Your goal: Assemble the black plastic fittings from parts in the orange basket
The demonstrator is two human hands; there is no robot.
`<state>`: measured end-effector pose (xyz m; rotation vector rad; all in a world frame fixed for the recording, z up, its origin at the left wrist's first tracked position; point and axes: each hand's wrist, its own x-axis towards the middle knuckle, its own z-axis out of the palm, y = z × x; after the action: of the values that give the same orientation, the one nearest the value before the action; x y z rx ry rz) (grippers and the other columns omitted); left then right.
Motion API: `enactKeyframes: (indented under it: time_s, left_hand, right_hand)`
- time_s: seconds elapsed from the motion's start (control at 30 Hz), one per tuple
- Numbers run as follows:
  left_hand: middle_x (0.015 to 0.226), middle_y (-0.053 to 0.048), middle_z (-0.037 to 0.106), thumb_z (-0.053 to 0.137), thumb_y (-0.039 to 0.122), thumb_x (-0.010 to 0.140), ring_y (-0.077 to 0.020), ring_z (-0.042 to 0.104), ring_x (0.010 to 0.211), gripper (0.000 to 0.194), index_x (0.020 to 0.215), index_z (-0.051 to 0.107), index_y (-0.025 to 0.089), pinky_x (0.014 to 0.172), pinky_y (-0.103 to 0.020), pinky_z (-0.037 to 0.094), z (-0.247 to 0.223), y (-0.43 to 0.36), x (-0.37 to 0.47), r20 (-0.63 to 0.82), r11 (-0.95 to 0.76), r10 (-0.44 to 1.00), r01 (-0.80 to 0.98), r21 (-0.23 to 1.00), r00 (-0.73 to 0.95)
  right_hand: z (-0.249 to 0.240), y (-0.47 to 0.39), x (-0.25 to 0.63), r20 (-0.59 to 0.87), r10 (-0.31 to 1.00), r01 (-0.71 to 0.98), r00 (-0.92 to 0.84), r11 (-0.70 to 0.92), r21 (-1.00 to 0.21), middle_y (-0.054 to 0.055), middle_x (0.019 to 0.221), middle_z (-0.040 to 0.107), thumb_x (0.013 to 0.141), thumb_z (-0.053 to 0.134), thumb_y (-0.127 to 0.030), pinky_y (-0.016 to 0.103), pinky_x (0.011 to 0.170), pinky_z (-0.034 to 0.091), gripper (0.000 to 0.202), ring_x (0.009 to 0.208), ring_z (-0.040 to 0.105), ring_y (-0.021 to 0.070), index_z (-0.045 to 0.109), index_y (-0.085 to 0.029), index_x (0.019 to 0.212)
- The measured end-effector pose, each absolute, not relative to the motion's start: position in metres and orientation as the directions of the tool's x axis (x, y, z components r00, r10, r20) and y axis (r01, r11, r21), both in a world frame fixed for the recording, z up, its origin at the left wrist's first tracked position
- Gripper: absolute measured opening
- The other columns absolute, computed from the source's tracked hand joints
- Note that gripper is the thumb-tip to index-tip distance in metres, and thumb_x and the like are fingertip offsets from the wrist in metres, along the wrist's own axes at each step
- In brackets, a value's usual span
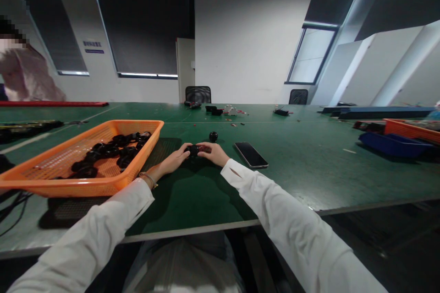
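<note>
Over the green table, a small round black part (193, 150) is held between my two hands. My left hand (176, 157) closes its fingers on the left side of it. The fingers of my right hand (213, 152) grip its right side. What exactly the part is cannot be made out at this size. Just beyond my hands stands a similar black part (213, 136), touched by neither hand. An orange basket (144, 165) to the left holds several black rounded parts (112, 149) of like look.
A phone (251, 154) lies right of my right hand. Blue (393, 145) and orange trays (412, 129) sit at the far right. Small black and white pieces (230, 110) are scattered at the back of the green table (302, 165). A person (27, 73) is at the far left.
</note>
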<state>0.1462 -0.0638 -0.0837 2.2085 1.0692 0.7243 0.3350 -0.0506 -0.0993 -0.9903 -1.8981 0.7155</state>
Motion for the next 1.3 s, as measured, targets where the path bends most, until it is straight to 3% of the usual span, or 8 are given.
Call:
enactKeyframes:
  time_s: [0.5, 0.83, 1.0, 1.2, 1.3]
  left_hand:
    - [0.076, 0.000, 0.049, 0.031, 0.032, 0.082, -0.0141, 0.046, 0.069, 0.038, 0.116, 0.038, 0.017, 0.069, -0.027, 0.038, -0.0834, -0.0649, 0.1468, 0.245, -0.535, 0.804, 0.480, 0.695, 0.542]
    - [0.081, -0.002, 0.052, 0.033, 0.032, 0.082, -0.0150, 0.049, 0.075, 0.037, 0.115, 0.040, 0.017, 0.074, -0.028, 0.039, -0.0808, -0.0667, 0.1465, 0.242, -0.538, 0.801, 0.480, 0.693, 0.548]
    - [0.079, -0.002, 0.051, 0.032, 0.032, 0.082, -0.0148, 0.047, 0.071, 0.039, 0.116, 0.039, 0.015, 0.072, -0.028, 0.039, -0.0814, -0.0655, 0.1469, 0.243, -0.529, 0.808, 0.480, 0.699, 0.537]
    - [0.069, 0.002, 0.045, 0.030, 0.033, 0.082, -0.0130, 0.042, 0.061, 0.040, 0.117, 0.038, 0.016, 0.065, -0.027, 0.038, -0.0836, -0.0641, 0.1463, 0.225, -0.508, 0.820, 0.488, 0.710, 0.526]
    - [0.066, 0.003, 0.043, 0.030, 0.033, 0.082, -0.0130, 0.041, 0.061, 0.040, 0.118, 0.037, 0.015, 0.064, -0.027, 0.038, -0.0843, -0.0633, 0.1461, 0.234, -0.508, 0.819, 0.473, 0.720, 0.524]
  right_hand:
    - [-0.0991, -0.0502, 0.3350, 0.424, 0.847, 0.443, -0.321, 0.530, -0.723, 0.004, 0.075, 0.066, 0.068, 0.061, -0.029, 0.028, 0.068, 0.045, 0.034, 0.066, 0.058, 0.0136, 0.063, -0.014, 0.098]
    - [-0.0988, -0.0515, 0.3344, 0.423, 0.851, 0.468, -0.311, 0.525, -0.711, 0.007, 0.085, 0.068, 0.071, 0.059, -0.029, 0.031, 0.076, 0.046, 0.028, 0.076, 0.062, 0.0171, 0.065, -0.015, 0.094]
    - [-0.1005, -0.0491, 0.3363, 0.404, 0.845, 0.423, -0.352, 0.528, -0.736, 0.007, 0.086, 0.067, 0.068, 0.061, -0.026, 0.032, 0.075, 0.047, 0.035, 0.077, 0.062, 0.0174, 0.062, -0.012, 0.100]
    - [-0.1004, -0.0471, 0.3374, 0.444, 0.823, 0.483, -0.353, 0.567, -0.667, 0.006, 0.088, 0.064, 0.065, 0.063, -0.021, 0.031, 0.075, 0.046, 0.037, 0.079, 0.059, 0.0164, 0.063, -0.015, 0.101]
    - [-0.0991, -0.0490, 0.3359, 0.459, 0.824, 0.454, -0.331, 0.566, -0.688, 0.004, 0.087, 0.064, 0.063, 0.064, -0.018, 0.030, 0.075, 0.046, 0.045, 0.077, 0.059, 0.0142, 0.058, -0.018, 0.108]
